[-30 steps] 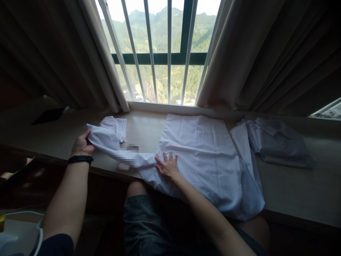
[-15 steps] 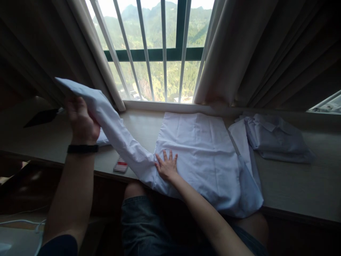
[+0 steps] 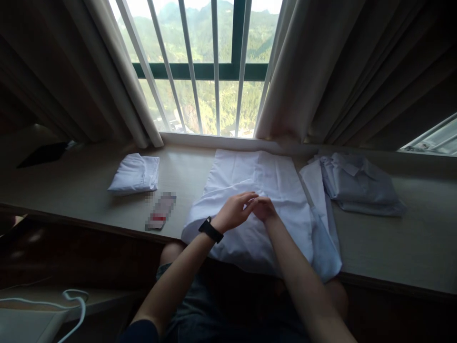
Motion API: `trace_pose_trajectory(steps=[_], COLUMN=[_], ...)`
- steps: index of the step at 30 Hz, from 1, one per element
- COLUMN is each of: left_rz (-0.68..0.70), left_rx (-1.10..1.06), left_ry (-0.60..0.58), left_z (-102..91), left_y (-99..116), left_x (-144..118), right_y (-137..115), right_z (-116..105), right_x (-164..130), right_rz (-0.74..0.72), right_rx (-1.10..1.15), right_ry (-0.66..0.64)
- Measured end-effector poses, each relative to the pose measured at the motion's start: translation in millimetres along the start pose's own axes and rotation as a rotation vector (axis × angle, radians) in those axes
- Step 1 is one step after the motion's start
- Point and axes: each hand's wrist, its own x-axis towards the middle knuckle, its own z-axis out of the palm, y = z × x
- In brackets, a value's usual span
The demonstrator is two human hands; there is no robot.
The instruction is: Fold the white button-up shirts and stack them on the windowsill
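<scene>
My left hand (image 3: 233, 212) and right hand (image 3: 264, 208) meet, fingers loosely bent, over the white garment (image 3: 243, 250) at centre frame; whether they pinch it, I cannot tell. Light, even pressure should keep creases out. I count one spread garment, one folded bundle (image 3: 134, 174) at left, one pile (image 3: 360, 183) at right.

White garment (image 3: 253, 171) — spread mostly flat, lightly creased — near edge overhanging the table (image 3: 385, 247).

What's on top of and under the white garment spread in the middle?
The left hand and right hand meet over the white garment; whether either touches it is unclear. It lies on the pale counter, visible left of it; anything directly beneath is covered.
</scene>
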Motion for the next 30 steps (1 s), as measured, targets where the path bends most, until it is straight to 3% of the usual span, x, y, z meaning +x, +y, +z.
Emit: trace_pose_trajectory(steps=[2, 6, 10, 12, 14, 19, 24, 28, 30], left_rz=[-0.122, -0.397, -0.411, -0.377, -0.363, -0.350, -0.347, -0.356, -0.427], left_rx=[0.229, 0.617, 0.718, 0.716, 0.682, 0.580, 0.581, 0.426, 0.357], left_ry=[0.102, 0.110, 0.100, 0.128, 0.179, 0.367, 0.479, 0.430, 0.491], left_z=[1.7, -5.5, -7.0, -6.2, -5.0, 1.2, 15.3, 20.6, 14.0], left_y=[-18, -57, -82, -89, -94, -93, -69, -57, -62], left_x=[-47, -129, -174, -184, -191, -208, -225, -225, -213], right_y=[-3, -6, -14, -22, -32, -68, -103, -101, -87], right_z=[-25, -46, -45, -43, -41, -30, -7, -3, -11], right_x=[-10, -25, -16, -4, 9, 44, 84, 95, 88], right_rz=[0.083, 0.119, 0.083, 0.105, 0.126, 0.076, 0.038, -0.024, 0.025], right_rx=[0.075, 0.259, 0.440, 0.478, 0.513, 0.588, 0.553, 0.515, 0.500], right_ry=[-0.045, -0.054, 0.197, 0.339, 0.392, 0.313, 0.215, 0.182, 0.199])
